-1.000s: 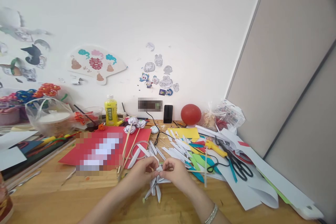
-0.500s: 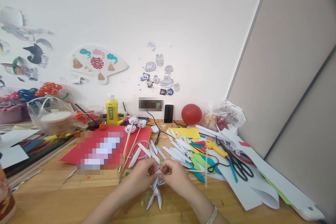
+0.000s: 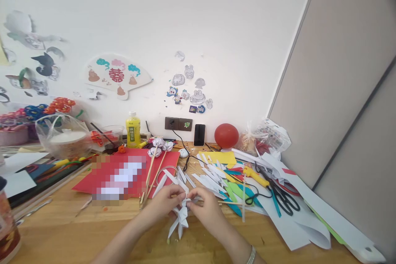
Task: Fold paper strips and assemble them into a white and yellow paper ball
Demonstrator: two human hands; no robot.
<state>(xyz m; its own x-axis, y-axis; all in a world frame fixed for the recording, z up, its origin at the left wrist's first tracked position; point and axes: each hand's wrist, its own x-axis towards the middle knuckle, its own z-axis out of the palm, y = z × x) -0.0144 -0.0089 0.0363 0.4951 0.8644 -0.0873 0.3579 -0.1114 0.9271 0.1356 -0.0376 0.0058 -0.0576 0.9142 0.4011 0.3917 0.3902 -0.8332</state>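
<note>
A folded white paper figure point(image 3: 182, 216) with pointed, leg-like strips hangs between my hands near the table's front. My left hand point(image 3: 170, 199) pinches its upper part from the left, fingers closed on the paper. From the right, my right hand point(image 3: 201, 203) grips the same upper part between thumb and fingers. The fingers hide some of the folds there. Just beyond my hands lie loose folded white paper strips point(image 3: 213, 175) and sticks with crumpled white paper flowers point(image 3: 158, 147).
On the right are a yellow glue gun point(image 3: 256, 175), black scissors point(image 3: 283, 198) and white paper sheets point(image 3: 286, 222). A red sheet point(image 3: 89, 177) lies on the left. A yellow bottle point(image 3: 133, 130), a phone point(image 3: 199, 135) and a red balloon point(image 3: 226, 135) stand along the wall. A cup point(image 3: 8, 227) is at front left.
The paper figure has turned and tilted, its pointed ends swinging left and slightly up. Both hands still hold its top, with fingers slightly shifted. The view has moved a little.
</note>
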